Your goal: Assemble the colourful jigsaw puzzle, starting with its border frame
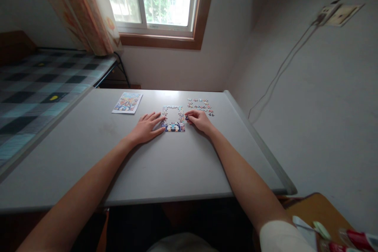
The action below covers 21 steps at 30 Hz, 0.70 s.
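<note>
A partly assembled jigsaw puzzle [173,127] lies on the grey table, its border joined around an open middle. My left hand [147,128] rests flat with fingers spread, its fingertips touching the puzzle's left edge. At the right edge, my right hand [198,121] pinches a small dark puzzle piece [187,117] between thumb and fingers. Loose puzzle pieces [202,107] are laid out in rows behind my right hand. A printed picture sheet [127,103] lies to the left, beyond my left hand.
The table [165,169] ends at a raised right rim near the wall. A checkered bed [53,75] stands at the left. At the lower right, a wooden stool [321,208] holds red-labelled items. Cables hang on the right wall.
</note>
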Motion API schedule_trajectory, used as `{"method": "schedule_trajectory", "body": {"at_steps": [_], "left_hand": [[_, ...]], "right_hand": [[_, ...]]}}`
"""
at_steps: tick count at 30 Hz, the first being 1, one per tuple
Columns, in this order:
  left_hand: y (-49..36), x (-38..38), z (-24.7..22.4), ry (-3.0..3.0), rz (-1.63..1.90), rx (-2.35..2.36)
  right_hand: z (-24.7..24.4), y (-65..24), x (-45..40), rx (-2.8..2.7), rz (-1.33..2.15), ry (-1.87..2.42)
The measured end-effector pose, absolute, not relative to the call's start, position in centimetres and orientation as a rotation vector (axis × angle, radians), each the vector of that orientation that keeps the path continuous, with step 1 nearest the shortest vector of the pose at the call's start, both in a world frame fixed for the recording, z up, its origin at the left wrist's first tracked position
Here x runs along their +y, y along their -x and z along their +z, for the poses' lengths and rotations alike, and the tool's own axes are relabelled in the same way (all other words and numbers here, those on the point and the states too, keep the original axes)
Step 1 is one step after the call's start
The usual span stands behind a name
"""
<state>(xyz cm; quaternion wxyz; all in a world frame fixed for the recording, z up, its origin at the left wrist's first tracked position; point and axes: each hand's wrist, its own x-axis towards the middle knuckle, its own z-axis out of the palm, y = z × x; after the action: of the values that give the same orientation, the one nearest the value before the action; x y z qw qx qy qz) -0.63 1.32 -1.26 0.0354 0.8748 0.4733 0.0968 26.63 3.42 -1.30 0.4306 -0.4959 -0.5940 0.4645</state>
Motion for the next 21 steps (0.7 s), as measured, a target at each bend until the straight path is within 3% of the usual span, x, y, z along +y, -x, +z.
{"method": "schedule_trajectory", "body": {"at_steps": [8, 15, 21], "left_hand": [[0.6, 1.2, -1.1, -2.673, 0.303, 1.460], [0.6, 1.3, -1.4, -2.672, 0.328, 1.452], [0.6, 1.4, -1.6, -2.682, 0.328, 1.446]], "right_hand": [[-0.2, -26.2, 3.1, -1.463, 1.080, 1.287], [3.2, -23.0, 4.4, -1.827, 0.870, 1.161], [2.2, -19.8, 4.0, -1.963, 0.774, 1.350]]}}
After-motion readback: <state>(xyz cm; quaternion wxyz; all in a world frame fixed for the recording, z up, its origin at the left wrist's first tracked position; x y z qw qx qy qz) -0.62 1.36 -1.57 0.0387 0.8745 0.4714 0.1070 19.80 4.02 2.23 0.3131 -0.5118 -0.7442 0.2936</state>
